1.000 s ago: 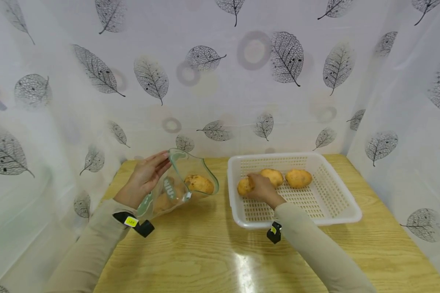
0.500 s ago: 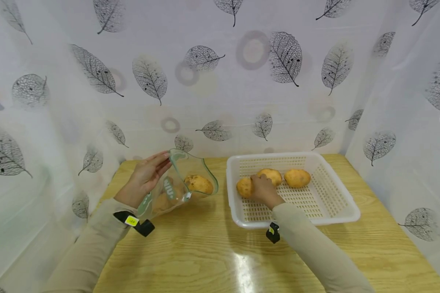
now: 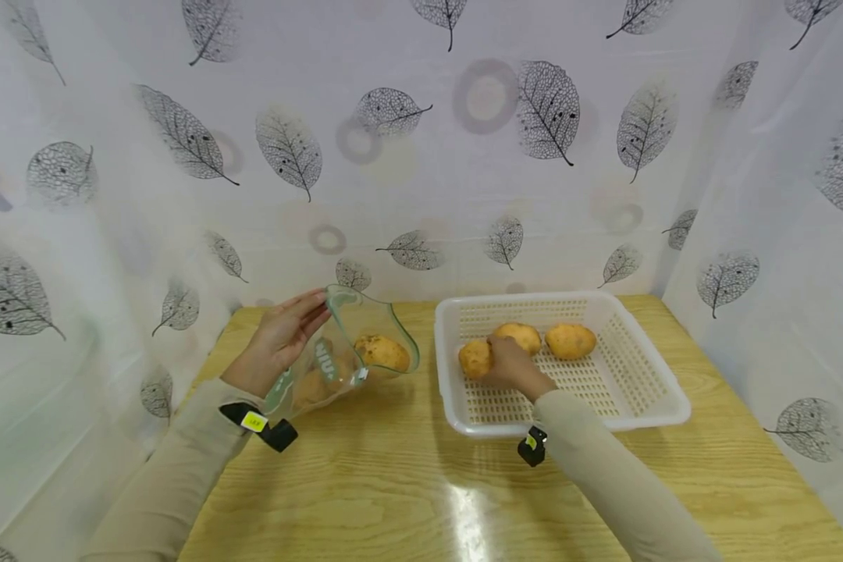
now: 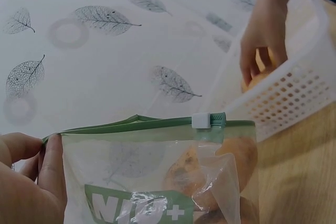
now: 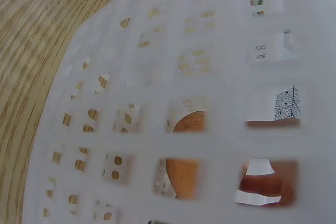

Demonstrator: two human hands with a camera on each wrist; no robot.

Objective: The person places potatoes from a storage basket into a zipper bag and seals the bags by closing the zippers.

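Observation:
My left hand [image 3: 279,343] pinches the rim of a clear zip bag [image 4: 142,161] with green edging, between thumb and fingers. The bag's mouth faces right, and potatoes lie inside; one mottled potato [image 3: 382,353] shows near the opening. A white slider [image 4: 200,120] sits on the zip. In the white basket, my right hand [image 3: 511,365] grips the leftmost potato [image 3: 474,359]; part of that potato is covered by the fingers. Behind it lies a second potato [image 3: 518,337], and a third potato [image 3: 570,341] rests further right.
The white perforated basket [image 3: 646,417] stands on the right of the wooden table [image 3: 365,484]. Its wall [image 5: 226,140] fills most of the right wrist view. A leaf-patterned curtain [image 3: 421,195] hangs behind and along both sides.
My right hand and the leftmost potato have shifted slightly to the right within the basket. My left hand keeps its hold on the bag's rim, with the bag practically still.

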